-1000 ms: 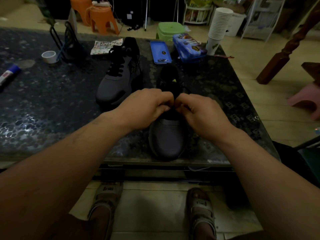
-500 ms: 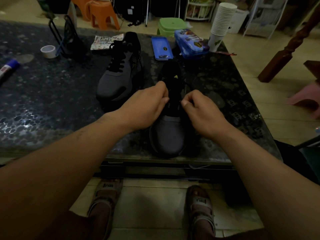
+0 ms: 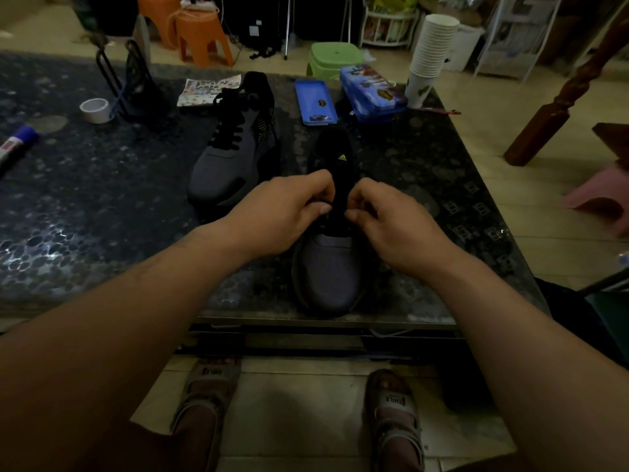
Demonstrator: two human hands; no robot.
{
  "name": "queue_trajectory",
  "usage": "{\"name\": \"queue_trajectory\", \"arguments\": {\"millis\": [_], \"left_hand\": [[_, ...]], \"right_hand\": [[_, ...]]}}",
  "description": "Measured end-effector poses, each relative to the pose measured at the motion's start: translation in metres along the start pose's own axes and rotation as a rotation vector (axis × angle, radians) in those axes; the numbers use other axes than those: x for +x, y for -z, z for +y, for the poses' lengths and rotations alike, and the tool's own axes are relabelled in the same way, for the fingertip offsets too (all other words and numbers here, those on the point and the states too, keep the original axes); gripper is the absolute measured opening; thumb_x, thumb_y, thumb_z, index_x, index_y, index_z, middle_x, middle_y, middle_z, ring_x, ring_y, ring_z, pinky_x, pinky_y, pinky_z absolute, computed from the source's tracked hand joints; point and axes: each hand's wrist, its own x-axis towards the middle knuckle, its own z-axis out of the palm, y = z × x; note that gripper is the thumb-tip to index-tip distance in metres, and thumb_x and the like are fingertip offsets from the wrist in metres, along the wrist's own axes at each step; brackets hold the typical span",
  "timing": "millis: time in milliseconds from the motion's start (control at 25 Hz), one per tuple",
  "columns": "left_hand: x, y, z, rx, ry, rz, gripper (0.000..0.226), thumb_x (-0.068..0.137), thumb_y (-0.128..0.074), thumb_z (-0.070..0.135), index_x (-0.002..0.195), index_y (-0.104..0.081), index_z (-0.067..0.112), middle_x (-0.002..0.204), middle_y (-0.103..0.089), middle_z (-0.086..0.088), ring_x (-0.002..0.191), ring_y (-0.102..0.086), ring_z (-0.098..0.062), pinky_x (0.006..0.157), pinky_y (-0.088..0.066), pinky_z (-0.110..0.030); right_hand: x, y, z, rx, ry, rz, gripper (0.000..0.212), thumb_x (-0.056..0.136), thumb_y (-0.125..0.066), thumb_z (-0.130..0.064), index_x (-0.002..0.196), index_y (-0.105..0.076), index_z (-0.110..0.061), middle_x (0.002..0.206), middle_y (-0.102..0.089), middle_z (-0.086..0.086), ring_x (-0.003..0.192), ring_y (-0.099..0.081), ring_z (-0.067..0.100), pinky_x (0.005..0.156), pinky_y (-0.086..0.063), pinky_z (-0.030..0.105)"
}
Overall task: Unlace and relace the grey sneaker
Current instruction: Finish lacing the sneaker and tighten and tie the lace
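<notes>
Gripping Adidas-logo grey sneaker [image 3: 328,267]: both hands [image 3: 282,216]

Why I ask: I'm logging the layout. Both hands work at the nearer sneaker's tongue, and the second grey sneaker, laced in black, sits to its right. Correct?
Not quite: the head view shows the second grey sneaker to the left of the nearer sneaker, not its right. The rest holds: the left hand and right hand both work at its tongue.
</notes>
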Motion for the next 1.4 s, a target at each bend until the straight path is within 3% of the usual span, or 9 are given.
{"name": "queue_trajectory", "arguments": {"millis": [280,480,560,760,1000,1120,1240,1320,1400], "left_hand": [[-0.005,-0.009,0.0,-0.172,0.169,0.082,0.008,0.103,-0.051,0.029,0.098,-0.045,0.03,0.087,-0.072,0.01,0.083,-0.069,-0.019,0.079,-0.056,-0.048],[-0.005,-0.011,-0.005,-0.234,0.175,-0.003,0.023,0.105,-0.053,0.035,0.085,-0.06,0.027,0.079,-0.061,0.007,0.075,-0.058,-0.01,0.073,-0.049,-0.038],[-0.002,-0.014,-0.008,-0.279,0.26,0.058,0.024,0.104,-0.058,0.037,0.082,-0.063,0.026,0.073,-0.06,0.007,0.067,-0.055,-0.008,0.067,-0.045,-0.033],[0.017,-0.011,-0.001,-0.143,0.365,0.094,0.026,0.09,-0.074,0.047,0.083,-0.059,0.026,0.075,-0.067,0.006,0.07,-0.065,-0.012,0.065,-0.054,-0.035],[0.028,-0.01,0.017,0.14,0.366,0.166,0.022,0.087,-0.065,0.046,0.078,-0.059,0.027,0.073,-0.064,0.009,0.07,-0.061,-0.016,0.062,-0.05,-0.034],[0.031,-0.013,0.015,-0.061,0.397,0.18,0.015,0.088,-0.069,0.034,0.076,-0.064,0.025,0.067,-0.063,0.01,0.066,-0.062,-0.011,0.058,-0.047,-0.028],[0.032,-0.009,-0.001,-0.435,0.43,0.063,0.014,0.095,-0.072,0.026,0.082,-0.069,0.021,0.071,-0.065,0.004,0.065,-0.058,-0.011,0.065,-0.049,-0.028],[0.03,-0.008,-0.006,-0.564,0.455,0.018,0.015,0.096,-0.072,0.026,0.083,-0.07,0.019,0.075,-0.066,-0.001,0.069,-0.058,-0.013,0.07,-0.05,-0.033],[0.032,-0.011,-0.006,-0.499,0.469,0.059,0.019,0.094,-0.074,0.03,0.081,-0.07,0.016,0.069,-0.065,0.004,0.06,-0.055,-0.004,0.062,-0.047,-0.022]], "right_hand": [[-0.002,0.001,0.003,0.259,-0.253,-0.001,0.017,0.105,-0.054,-0.033,0.098,-0.059,-0.018,0.089,-0.062,-0.004,0.078,-0.056,0.009,0.065,-0.042,0.029],[-0.004,-0.001,0.009,0.421,-0.228,-0.12,0.021,0.104,-0.058,-0.036,0.091,-0.066,-0.021,0.081,-0.063,-0.005,0.073,-0.055,0.009,0.071,-0.044,0.034],[0.001,-0.004,0.011,0.445,-0.287,-0.024,0.02,0.103,-0.059,-0.034,0.09,-0.068,-0.02,0.081,-0.067,-0.005,0.074,-0.06,0.011,0.072,-0.046,0.034],[0.014,-0.011,0.005,0.37,-0.299,0.134,0.018,0.092,-0.073,-0.039,0.091,-0.064,-0.023,0.081,-0.069,-0.003,0.077,-0.068,0.016,0.071,-0.054,0.036],[0.025,-0.007,-0.01,0.001,-0.203,0.196,0.012,0.088,-0.067,-0.038,0.087,-0.064,-0.026,0.083,-0.066,-0.009,0.08,-0.063,0.014,0.07,-0.051,0.034],[0.031,-0.007,0.001,0.29,-0.293,0.101,0.009,0.088,-0.071,-0.027,0.081,-0.07,-0.021,0.076,-0.07,-0.007,0.071,-0.066,0.014,0.065,-0.051,0.031],[0.031,-0.004,0.012,0.75,-0.413,-0.022,0.014,0.093,-0.072,-0.018,0.08,-0.071,-0.016,0.076,-0.065,0.007,0.073,-0.06,0.024,0.069,-0.05,0.041],[0.03,-0.004,0.012,0.861,-0.448,-0.075,0.014,0.097,-0.068,-0.014,0.083,-0.069,-0.012,0.077,-0.06,0.01,0.074,-0.056,0.024,0.068,-0.049,0.037],[0.03,-0.004,0.008,0.827,-0.43,-0.054,0.016,0.097,-0.068,-0.017,0.086,-0.07,-0.006,0.076,-0.06,0.011,0.07,-0.057,0.023,0.06,-0.049,0.031]]}}
